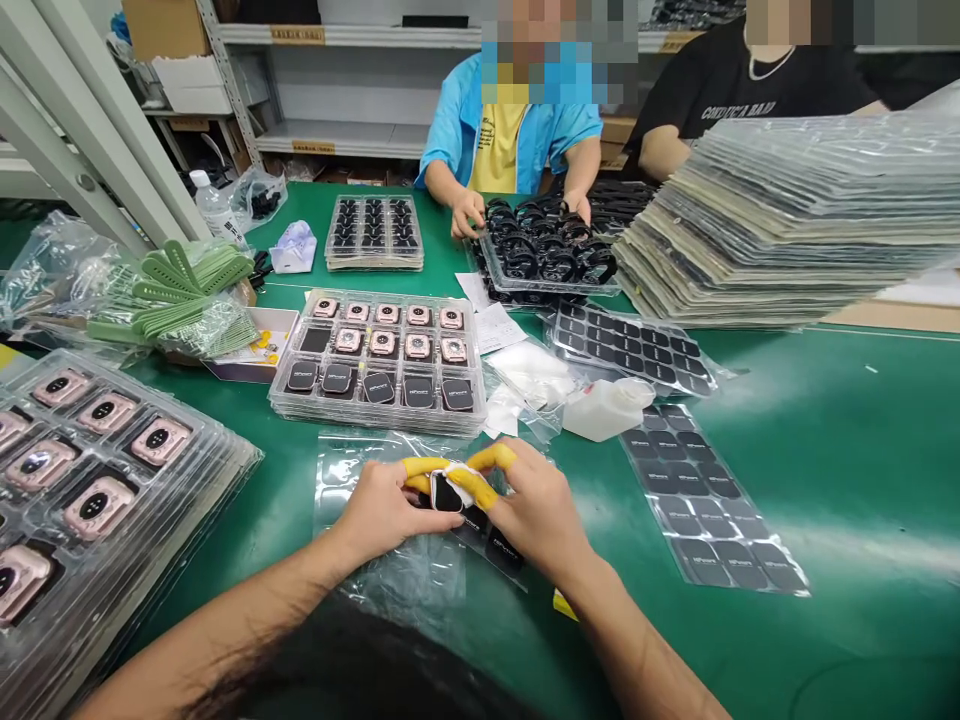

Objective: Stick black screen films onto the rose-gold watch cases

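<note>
My left hand, with yellow finger covers, grips a small watch body with a dark face and pale rim. My right hand, also in yellow finger covers, presses a white cloth against the watch's upper right edge. Below the hands, a strip of black square films lies on clear plastic bags. Just beyond stands a clear tray holding pink watch bodies and black squares with white lettering; one pocket at its left shows no watch.
Stacked watch trays rise at left, beside green straps. A white bottle lies beyond my right hand; film sheets are at right. Across the table, a person in blue touches a strap tray, beside a tall tray stack.
</note>
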Motion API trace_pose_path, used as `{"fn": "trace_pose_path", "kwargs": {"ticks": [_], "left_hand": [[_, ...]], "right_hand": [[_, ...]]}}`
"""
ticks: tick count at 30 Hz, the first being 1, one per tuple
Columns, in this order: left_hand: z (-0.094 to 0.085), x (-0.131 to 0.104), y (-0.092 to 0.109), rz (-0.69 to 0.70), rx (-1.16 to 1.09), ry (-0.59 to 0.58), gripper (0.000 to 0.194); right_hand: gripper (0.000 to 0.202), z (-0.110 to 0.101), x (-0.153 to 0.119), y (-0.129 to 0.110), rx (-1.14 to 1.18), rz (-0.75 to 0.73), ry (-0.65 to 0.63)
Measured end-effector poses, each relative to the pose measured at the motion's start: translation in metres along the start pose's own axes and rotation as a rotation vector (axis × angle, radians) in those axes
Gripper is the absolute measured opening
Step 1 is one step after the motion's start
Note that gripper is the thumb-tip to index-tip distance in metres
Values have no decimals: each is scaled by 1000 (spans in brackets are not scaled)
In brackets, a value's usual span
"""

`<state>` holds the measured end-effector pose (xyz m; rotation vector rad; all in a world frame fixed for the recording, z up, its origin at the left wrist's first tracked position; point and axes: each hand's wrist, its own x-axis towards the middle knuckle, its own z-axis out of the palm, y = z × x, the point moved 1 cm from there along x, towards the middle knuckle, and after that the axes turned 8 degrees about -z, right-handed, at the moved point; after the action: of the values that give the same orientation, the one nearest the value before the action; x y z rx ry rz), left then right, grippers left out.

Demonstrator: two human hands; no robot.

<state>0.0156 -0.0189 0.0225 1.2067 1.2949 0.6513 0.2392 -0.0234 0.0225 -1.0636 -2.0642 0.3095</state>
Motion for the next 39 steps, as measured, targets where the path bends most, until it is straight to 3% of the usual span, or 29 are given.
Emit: {"fn": "trace_pose_path", "kwargs": {"ticks": [5,8,10,13,16,21,27,32,39], "left_hand": [[0,-1,2,-53,-9,-39,53],[1,-2,4,-106,-103,2,66],[1,-3,4,-85,-133,53,68],[2,-5,4,-17,-104,170,60],[1,-5,3,12,-117,253,57],[-2,-4,2,50,-139,294,52],[-7,-1,2,126,-75,302,49],[-13,2,-5,359,70,265,46],[-19,7,-15,677,289,382,39]], "right_hand": [[28,9,2,4,19,27,-44],[32,-4,-2,21,-225,145,88],[42,-21,-9,30,-256,207,161],[55,-39,-18,32,59,292,41],[65,-41,-20,24,403,449,-96],[83,-34,-13,21,598,712,27],[82,-36,-8,20,639,783,96],[83,-34,-3,18,656,846,121],[81,-32,-2,20,699,881,77]]}}
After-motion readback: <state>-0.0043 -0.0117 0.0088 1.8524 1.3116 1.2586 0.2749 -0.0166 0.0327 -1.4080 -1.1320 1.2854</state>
